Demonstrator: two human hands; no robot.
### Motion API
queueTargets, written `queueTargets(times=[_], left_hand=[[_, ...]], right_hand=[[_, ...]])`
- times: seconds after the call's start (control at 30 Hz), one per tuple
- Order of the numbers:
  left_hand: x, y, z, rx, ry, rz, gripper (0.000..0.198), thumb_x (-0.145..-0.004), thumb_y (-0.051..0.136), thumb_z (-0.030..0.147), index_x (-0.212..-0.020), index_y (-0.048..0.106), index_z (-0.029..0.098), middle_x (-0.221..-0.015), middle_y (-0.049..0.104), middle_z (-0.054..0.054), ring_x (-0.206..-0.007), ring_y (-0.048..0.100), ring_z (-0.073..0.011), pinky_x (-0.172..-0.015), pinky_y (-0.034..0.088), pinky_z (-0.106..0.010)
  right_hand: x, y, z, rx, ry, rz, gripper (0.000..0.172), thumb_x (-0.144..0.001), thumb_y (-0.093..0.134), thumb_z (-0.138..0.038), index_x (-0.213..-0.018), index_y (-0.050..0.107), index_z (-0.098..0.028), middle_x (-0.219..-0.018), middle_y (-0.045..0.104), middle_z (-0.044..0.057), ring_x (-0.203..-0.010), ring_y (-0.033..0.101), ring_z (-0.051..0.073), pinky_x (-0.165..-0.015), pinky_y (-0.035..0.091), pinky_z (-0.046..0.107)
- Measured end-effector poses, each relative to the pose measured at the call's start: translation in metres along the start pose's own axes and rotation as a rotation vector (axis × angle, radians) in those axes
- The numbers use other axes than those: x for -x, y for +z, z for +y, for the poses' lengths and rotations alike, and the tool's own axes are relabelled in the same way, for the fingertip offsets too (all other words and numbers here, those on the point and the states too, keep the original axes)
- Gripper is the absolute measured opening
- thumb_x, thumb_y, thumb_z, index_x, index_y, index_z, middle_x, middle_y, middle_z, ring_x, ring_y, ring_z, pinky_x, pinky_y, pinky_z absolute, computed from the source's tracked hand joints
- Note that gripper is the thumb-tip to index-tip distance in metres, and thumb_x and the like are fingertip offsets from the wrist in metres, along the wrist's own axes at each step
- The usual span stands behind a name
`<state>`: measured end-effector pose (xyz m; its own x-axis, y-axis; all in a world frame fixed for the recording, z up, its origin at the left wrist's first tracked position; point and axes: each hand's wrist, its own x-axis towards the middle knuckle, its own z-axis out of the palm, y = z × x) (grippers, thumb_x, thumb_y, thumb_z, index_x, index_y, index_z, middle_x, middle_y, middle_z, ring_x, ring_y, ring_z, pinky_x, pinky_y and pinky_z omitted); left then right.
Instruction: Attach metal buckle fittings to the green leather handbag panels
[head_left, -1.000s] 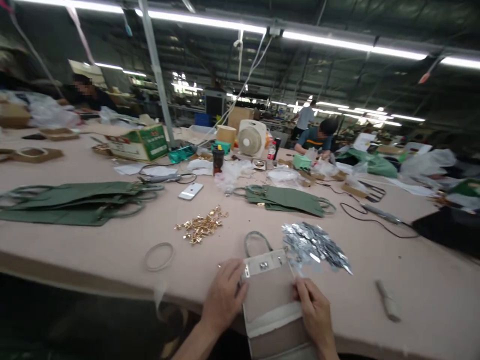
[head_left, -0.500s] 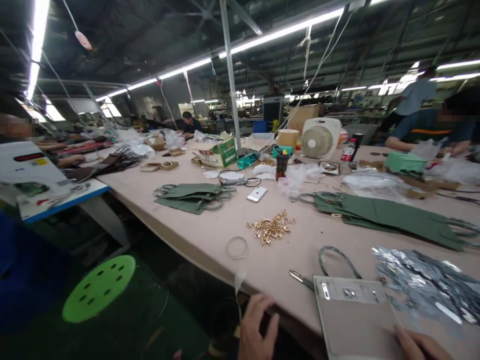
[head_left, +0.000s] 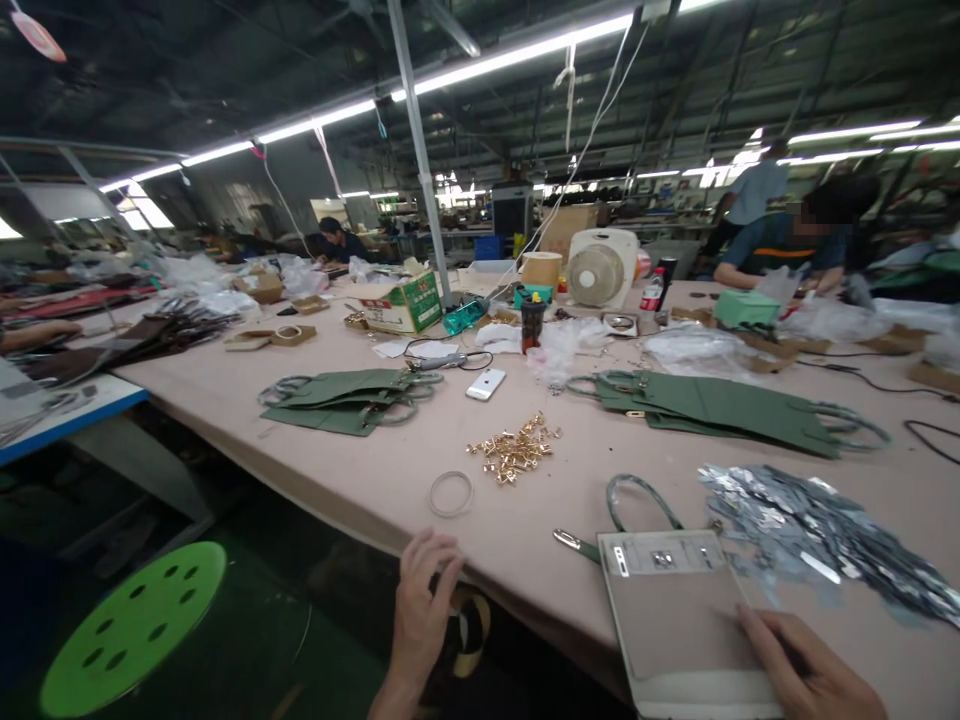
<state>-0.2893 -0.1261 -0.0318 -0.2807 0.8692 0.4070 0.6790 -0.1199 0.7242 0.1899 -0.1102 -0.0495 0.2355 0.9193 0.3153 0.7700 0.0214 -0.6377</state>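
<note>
A light-lined bag panel (head_left: 679, 625) with a green handle and strap lies at the near table edge, metal fittings along its top. My right hand (head_left: 810, 665) grips it at the right side, fingertips on its face; the fingers beneath are hidden. My left hand (head_left: 424, 600) is raised at the table's edge, fingers loosely bent, thumb apart, holding nothing. Just beyond it lies a pale ring-shaped roll (head_left: 451, 494). A roll of tape (head_left: 472, 635) shows beside the left wrist, below the table edge. Small gold fittings (head_left: 517, 450) are heaped farther in.
Green bag pieces with handles lie in two stacks, a left stack (head_left: 341, 400) and a right stack (head_left: 727, 410). A phone (head_left: 486, 384) is between them. Silvery film-wrapped pieces (head_left: 817, 540) spread at right. A fan (head_left: 602, 268) stands at back; a green stool (head_left: 139, 630) is lower left.
My view has swung right, so the table contents sit farther left. My left hand has risen closer to the pale ring. My right hand stays at the bag panel.
</note>
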Motion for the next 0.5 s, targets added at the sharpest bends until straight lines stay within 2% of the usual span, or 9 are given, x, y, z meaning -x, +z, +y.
queueTargets(times=[0.07, 0.13, 0.23, 0.3, 0.33, 0.43, 0.5], left_hand=[[0.009, 0.001, 0.008, 0.089, -0.023, 0.015, 0.028, -0.099, 0.057, 0.046, -0.089, 0.074, 0.024, -0.115, 0.076, -0.008, -0.131, 0.060, -0.0303, -0.112, 0.049, -0.053], [0.012, 0.001, 0.018, 0.193, -0.057, 0.004, 0.028, -0.099, 0.056, 0.045, -0.092, 0.072, 0.024, -0.114, 0.077, -0.007, -0.119, 0.068, -0.0268, -0.106, 0.054, -0.045], [0.001, 0.003, 0.038, 0.293, -0.104, -0.056, 0.027, -0.098, 0.059, 0.045, -0.100, 0.074, 0.022, -0.085, 0.076, -0.003, -0.080, 0.072, -0.0188, -0.082, 0.060, -0.031], [-0.013, 0.009, 0.053, 0.313, -0.112, -0.153, 0.032, -0.097, 0.061, 0.046, -0.111, 0.075, 0.021, -0.069, 0.069, 0.002, -0.064, 0.065, -0.0153, -0.069, 0.056, -0.026], [-0.020, 0.013, 0.061, 0.312, -0.110, -0.219, 0.036, -0.097, 0.061, 0.046, -0.119, 0.074, 0.020, -0.069, 0.068, 0.002, -0.062, 0.063, -0.0144, -0.066, 0.055, -0.025], [-0.038, 0.027, 0.081, 0.295, -0.051, -0.438, 0.053, -0.100, 0.055, 0.045, -0.148, 0.056, 0.022, -0.084, 0.072, 0.002, -0.065, 0.062, -0.0130, -0.068, 0.053, -0.024], [-0.042, 0.037, 0.093, 0.285, 0.012, -0.562, 0.058, -0.103, 0.049, 0.042, -0.158, 0.042, 0.023, -0.091, 0.074, 0.001, -0.068, 0.063, -0.0134, -0.073, 0.054, -0.025]], right_hand=[[0.001, 0.000, -0.004, -0.013, 0.008, 0.005, 0.047, -0.080, 0.063, -0.073, -0.086, 0.078, -0.029, -0.092, 0.080, 0.003, -0.080, 0.074, 0.026, -0.068, 0.055, 0.029], [0.001, 0.000, -0.010, -0.029, 0.006, -0.001, 0.047, -0.083, 0.061, -0.072, -0.085, 0.076, -0.027, -0.092, 0.079, 0.003, -0.083, 0.074, 0.025, -0.071, 0.055, 0.027], [0.002, 0.000, -0.018, -0.046, 0.004, -0.019, 0.045, -0.091, 0.057, -0.066, -0.085, 0.074, -0.025, -0.090, 0.078, 0.004, -0.085, 0.073, 0.024, -0.076, 0.054, 0.027], [0.002, -0.001, -0.023, -0.057, -0.001, -0.022, 0.042, -0.094, 0.056, -0.061, -0.085, 0.073, -0.024, -0.088, 0.077, 0.005, -0.084, 0.071, 0.023, -0.077, 0.053, 0.028], [0.002, -0.002, -0.025, -0.063, -0.010, -0.021, 0.040, -0.096, 0.056, -0.059, -0.085, 0.072, -0.024, -0.087, 0.076, 0.005, -0.083, 0.070, 0.023, -0.077, 0.053, 0.029], [0.000, -0.006, -0.038, -0.084, -0.069, 0.033, 0.034, -0.097, 0.057, -0.052, -0.089, 0.072, -0.022, -0.092, 0.074, 0.007, -0.085, 0.069, 0.023, -0.079, 0.053, 0.032], [0.000, -0.009, -0.054, -0.123, -0.130, 0.098, 0.028, -0.097, 0.061, -0.047, -0.096, 0.073, -0.022, -0.098, 0.074, 0.009, -0.089, 0.068, 0.024, -0.080, 0.054, 0.034]])
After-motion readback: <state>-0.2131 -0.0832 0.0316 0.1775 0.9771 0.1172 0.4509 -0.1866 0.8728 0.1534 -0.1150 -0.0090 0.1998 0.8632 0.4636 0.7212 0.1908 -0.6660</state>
